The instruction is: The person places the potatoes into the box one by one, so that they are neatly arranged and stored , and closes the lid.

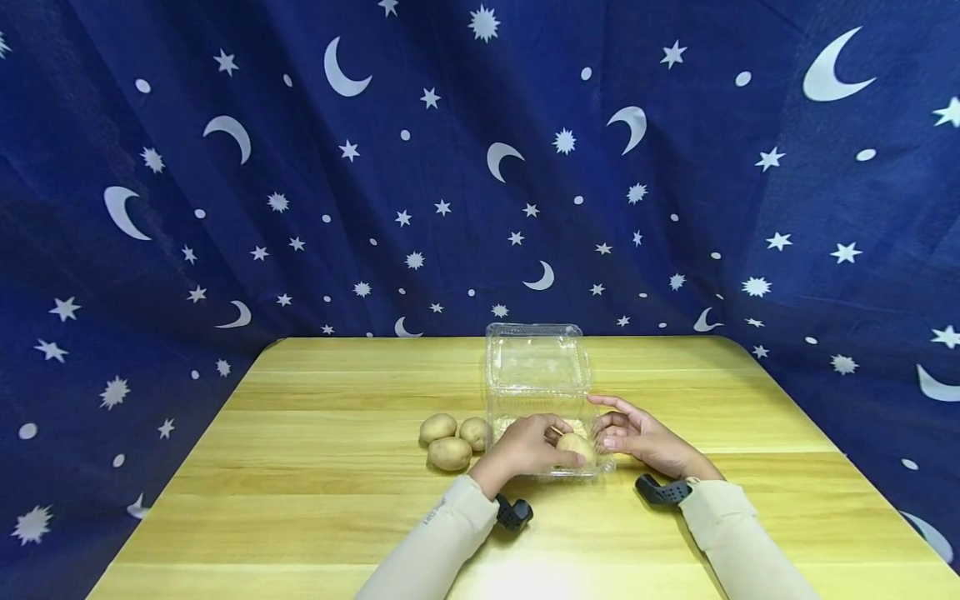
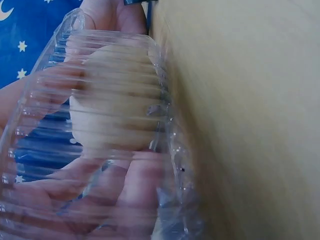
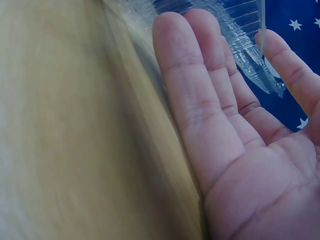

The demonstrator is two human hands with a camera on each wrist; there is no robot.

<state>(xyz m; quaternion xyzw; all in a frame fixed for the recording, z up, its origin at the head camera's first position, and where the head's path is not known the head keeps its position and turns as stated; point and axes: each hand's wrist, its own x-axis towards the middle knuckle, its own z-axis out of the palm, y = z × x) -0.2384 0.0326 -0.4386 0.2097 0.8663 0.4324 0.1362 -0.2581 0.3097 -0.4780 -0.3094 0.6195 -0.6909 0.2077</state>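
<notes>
A clear plastic clamshell container (image 1: 540,363) stands on the table with its lid raised at the back. My left hand (image 1: 525,446) reaches into its base and grips a potato (image 1: 576,449) between thumb and fingers. Through the ribbed plastic wall, the left wrist view shows that same potato (image 2: 117,100) low in the box. My right hand (image 1: 651,439) is at the container's right side, fingers extended and one fingertip right at the plastic edge. In the right wrist view its palm and fingers (image 3: 185,95) show nothing held.
Several potatoes (image 1: 450,454) sit in a cluster just left of the container. The pale wooden table (image 1: 330,483) runs back to a blue curtain (image 1: 465,167) with moons and stars. Each wrist carries a black camera band (image 1: 662,492).
</notes>
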